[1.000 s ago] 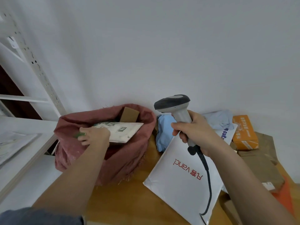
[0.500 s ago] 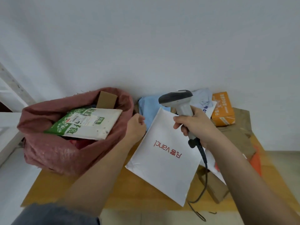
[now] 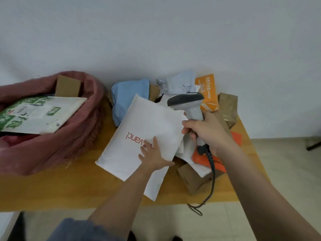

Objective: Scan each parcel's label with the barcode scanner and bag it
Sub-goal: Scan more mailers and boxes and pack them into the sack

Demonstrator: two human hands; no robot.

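The left hand lay flat on the white vancl mailer, its fingers straight and spread, pressing on the red lettering near the mailer's middle. The mailer rested tilted on the wooden desk, one corner hanging over the near edge. The right hand held the barcode scanner at about 2 o'clock from the left hand, fingers curled round the grey handle, the dark head just above the mailer's far right corner. The scanner's cable trailed down past the desk edge. At 9 o'clock from the mailer stood the pink woven sack, with a green-and-white parcel lying in its mouth. A blue poly bag and an orange box lay at 12 to 1 o'clock
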